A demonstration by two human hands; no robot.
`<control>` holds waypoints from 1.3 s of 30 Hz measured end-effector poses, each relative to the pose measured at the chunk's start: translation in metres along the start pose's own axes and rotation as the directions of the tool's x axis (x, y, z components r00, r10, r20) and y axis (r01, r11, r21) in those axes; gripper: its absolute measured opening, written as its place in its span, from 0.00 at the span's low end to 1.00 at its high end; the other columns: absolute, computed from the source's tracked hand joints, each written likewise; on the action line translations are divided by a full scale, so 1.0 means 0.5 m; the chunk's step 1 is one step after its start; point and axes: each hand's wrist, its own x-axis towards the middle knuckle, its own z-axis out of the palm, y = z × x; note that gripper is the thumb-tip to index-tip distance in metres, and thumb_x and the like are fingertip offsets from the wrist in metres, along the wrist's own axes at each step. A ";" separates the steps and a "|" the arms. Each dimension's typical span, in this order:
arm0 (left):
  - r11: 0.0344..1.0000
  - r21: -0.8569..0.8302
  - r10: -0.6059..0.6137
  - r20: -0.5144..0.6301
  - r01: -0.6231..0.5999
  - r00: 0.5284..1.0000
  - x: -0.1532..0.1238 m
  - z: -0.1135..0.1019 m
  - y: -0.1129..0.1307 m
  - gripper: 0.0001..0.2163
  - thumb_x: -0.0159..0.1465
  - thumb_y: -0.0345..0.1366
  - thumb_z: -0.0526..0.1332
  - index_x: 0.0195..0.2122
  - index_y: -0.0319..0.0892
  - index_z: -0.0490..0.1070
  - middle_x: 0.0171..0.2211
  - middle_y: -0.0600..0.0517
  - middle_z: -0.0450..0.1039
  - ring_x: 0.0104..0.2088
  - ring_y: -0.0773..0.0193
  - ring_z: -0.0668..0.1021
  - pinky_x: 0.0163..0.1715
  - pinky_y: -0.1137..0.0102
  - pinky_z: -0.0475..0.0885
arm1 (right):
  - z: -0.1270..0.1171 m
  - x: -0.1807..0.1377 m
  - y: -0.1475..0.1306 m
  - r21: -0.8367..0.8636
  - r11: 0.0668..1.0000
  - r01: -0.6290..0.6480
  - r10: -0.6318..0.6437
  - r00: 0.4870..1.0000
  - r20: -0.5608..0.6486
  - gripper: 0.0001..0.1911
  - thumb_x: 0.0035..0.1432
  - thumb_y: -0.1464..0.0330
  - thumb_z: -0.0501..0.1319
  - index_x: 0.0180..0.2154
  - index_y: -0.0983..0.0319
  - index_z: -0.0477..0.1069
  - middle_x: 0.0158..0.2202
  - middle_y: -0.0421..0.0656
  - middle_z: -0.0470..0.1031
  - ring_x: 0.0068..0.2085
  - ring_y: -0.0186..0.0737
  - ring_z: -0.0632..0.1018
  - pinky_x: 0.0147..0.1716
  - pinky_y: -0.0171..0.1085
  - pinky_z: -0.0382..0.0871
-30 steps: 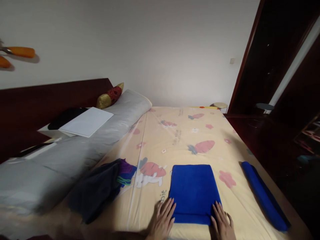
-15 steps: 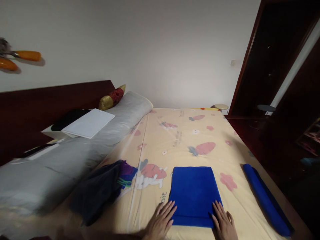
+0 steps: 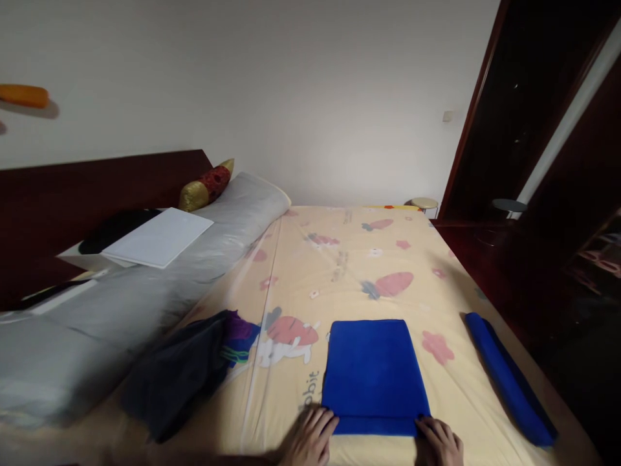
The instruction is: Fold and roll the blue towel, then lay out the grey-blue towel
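A folded blue towel [image 3: 373, 375] lies flat on the yellow carrot-print bed sheet [image 3: 349, 272], near the front edge. My left hand [image 3: 310, 437] rests at the towel's near left corner, fingers together and touching its edge. My right hand [image 3: 439, 440] sits at the near right corner with its fingers curled onto the hem. Whether either hand pinches the cloth I cannot make out.
A rolled blue towel [image 3: 509, 378] lies along the bed's right edge. Dark clothes [image 3: 184, 369] are heaped to the left. A long grey bolster [image 3: 145, 291] carries a white board [image 3: 158, 236] and a red-gold cushion [image 3: 206, 184]. Dark wooden furniture [image 3: 533, 194] stands at the right.
Both hands have slid back toward me, from lying on the towel's near part to its front corners. The right fingers have curled. The towel itself stays put.
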 end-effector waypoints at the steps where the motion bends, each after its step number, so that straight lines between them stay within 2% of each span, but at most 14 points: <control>1: 1.000 0.002 -0.002 -0.011 0.002 1.000 0.002 -0.001 0.000 0.32 0.53 0.25 0.54 0.60 0.52 0.61 0.55 0.55 0.73 0.54 0.58 0.73 0.56 0.63 0.65 | -0.003 0.007 -0.003 0.002 1.000 0.002 -0.002 1.000 0.006 0.24 0.48 0.70 0.55 0.46 0.47 0.74 0.48 0.40 0.78 0.50 0.52 0.75 0.43 0.48 0.65; 6: 0.982 -0.115 -0.144 0.046 0.149 0.988 0.044 -0.030 0.014 0.24 0.52 0.22 0.52 0.48 0.51 0.69 0.43 0.55 0.77 0.48 0.59 0.75 0.55 0.59 0.64 | -0.033 0.058 -0.020 0.031 1.000 0.000 -0.002 0.996 0.086 0.16 0.53 0.67 0.56 0.42 0.50 0.75 0.45 0.40 0.79 0.47 0.49 0.75 0.45 0.47 0.65; 9: 0.941 -0.165 -0.280 0.121 0.297 0.952 0.068 -0.046 0.029 0.19 0.49 0.21 0.53 0.38 0.48 0.71 0.36 0.54 0.76 0.44 0.58 0.76 0.54 0.55 0.64 | -0.054 0.084 -0.022 0.041 0.999 -0.032 0.023 0.980 0.196 0.13 0.52 0.65 0.57 0.39 0.51 0.76 0.43 0.40 0.79 0.45 0.47 0.76 0.45 0.46 0.66; 13: 0.881 -0.188 -0.408 0.163 0.434 0.898 0.071 -0.039 0.043 0.16 0.47 0.21 0.55 0.33 0.47 0.70 0.35 0.54 0.75 0.45 0.57 0.75 0.55 0.54 0.62 | -0.063 0.095 -0.012 0.006 0.997 -0.082 0.076 0.944 0.321 0.12 0.52 0.64 0.55 0.35 0.52 0.76 0.39 0.40 0.79 0.45 0.48 0.75 0.47 0.48 0.64; 15: 0.853 -0.182 -0.465 0.164 0.490 0.870 0.066 -0.026 0.046 0.15 0.48 0.21 0.55 0.32 0.47 0.71 0.34 0.55 0.76 0.46 0.58 0.74 0.56 0.54 0.61 | -0.056 0.090 -0.011 -0.057 0.993 -0.103 0.116 0.939 0.324 0.12 0.50 0.65 0.55 0.35 0.52 0.76 0.42 0.42 0.79 0.46 0.49 0.75 0.47 0.50 0.64; 17: 0.843 -0.152 -0.496 0.151 0.516 0.855 0.062 -0.013 0.045 0.15 0.49 0.21 0.55 0.33 0.47 0.72 0.35 0.56 0.76 0.47 0.58 0.74 0.56 0.55 0.60 | -0.042 0.082 -0.019 -0.140 0.984 -0.114 0.144 0.963 0.230 0.16 0.47 0.68 0.55 0.37 0.53 0.76 0.46 0.44 0.78 0.48 0.52 0.75 0.46 0.51 0.64; 20: 0.904 -0.022 -0.424 0.079 0.426 0.902 0.064 0.002 0.042 0.23 0.52 0.20 0.53 0.44 0.50 0.73 0.44 0.55 0.77 0.51 0.58 0.73 0.55 0.58 0.62 | -0.009 0.068 -0.051 -0.206 0.977 -0.048 0.048 0.999 -0.003 0.22 0.48 0.70 0.55 0.44 0.51 0.75 0.48 0.46 0.77 0.48 0.53 0.75 0.46 0.51 0.63; 23: 0.992 0.112 -0.071 0.046 0.066 0.996 0.081 0.017 0.051 0.27 0.58 0.21 0.52 0.57 0.49 0.66 0.53 0.55 0.74 0.53 0.61 0.73 0.55 0.64 0.64 | 0.041 0.062 -0.098 -0.169 0.975 0.146 -0.157 0.986 -0.055 0.21 0.54 0.69 0.54 0.47 0.47 0.74 0.49 0.42 0.78 0.48 0.49 0.77 0.47 0.46 0.64; 25: 0.974 0.136 0.174 0.050 -0.180 0.983 0.098 0.025 0.065 0.24 0.63 0.27 0.53 0.61 0.45 0.61 0.57 0.54 0.71 0.55 0.63 0.72 0.57 0.68 0.63 | 0.073 0.066 -0.121 -0.116 0.944 0.310 -0.314 0.949 -0.013 0.21 0.57 0.68 0.52 0.48 0.45 0.73 0.49 0.38 0.79 0.49 0.44 0.78 0.48 0.41 0.65; 27: 0.947 0.140 0.287 0.043 -0.290 0.957 0.110 0.026 0.076 0.24 0.67 0.32 0.52 0.65 0.43 0.54 0.61 0.55 0.65 0.59 0.65 0.68 0.59 0.71 0.61 | 0.094 0.074 -0.121 -0.078 0.883 0.464 -0.462 0.886 0.036 0.22 0.60 0.68 0.51 0.52 0.46 0.71 0.51 0.36 0.77 0.50 0.39 0.78 0.47 0.36 0.66; 29: 0.954 0.138 0.263 0.040 -0.266 0.964 0.109 0.015 0.073 0.26 0.68 0.33 0.51 0.67 0.45 0.50 0.64 0.57 0.60 0.62 0.68 0.64 0.60 0.72 0.60 | 0.096 0.083 -0.094 -0.092 0.854 0.512 -0.509 0.859 0.054 0.22 0.61 0.68 0.51 0.55 0.48 0.68 0.53 0.36 0.75 0.51 0.38 0.77 0.46 0.35 0.67; 35: 0.994 0.092 0.047 0.079 -0.054 0.996 0.066 -0.043 0.012 0.31 0.67 0.38 0.52 0.69 0.49 0.39 0.67 0.55 0.54 0.63 0.63 0.63 0.61 0.66 0.60 | 0.043 0.086 0.031 -0.259 0.931 0.256 -0.271 0.962 -0.023 0.20 0.60 0.64 0.53 0.53 0.47 0.71 0.57 0.39 0.72 0.56 0.48 0.74 0.50 0.45 0.67; 37: 0.995 0.089 0.032 0.053 -0.037 0.998 0.076 -0.044 0.023 0.31 0.67 0.37 0.52 0.69 0.49 0.39 0.67 0.54 0.54 0.64 0.61 0.63 0.61 0.63 0.60 | 0.040 0.090 0.016 -0.249 0.935 0.253 -0.268 0.963 -0.029 0.20 0.59 0.65 0.53 0.52 0.46 0.72 0.56 0.39 0.73 0.56 0.48 0.74 0.48 0.45 0.68; 39: 0.996 0.069 0.054 0.046 -0.057 0.997 0.105 -0.033 0.057 0.31 0.67 0.36 0.51 0.69 0.47 0.38 0.67 0.53 0.52 0.65 0.60 0.61 0.62 0.62 0.59 | 0.049 0.097 -0.038 -0.179 0.923 0.341 -0.343 0.939 0.021 0.21 0.60 0.66 0.53 0.53 0.46 0.71 0.56 0.39 0.73 0.56 0.45 0.74 0.47 0.42 0.70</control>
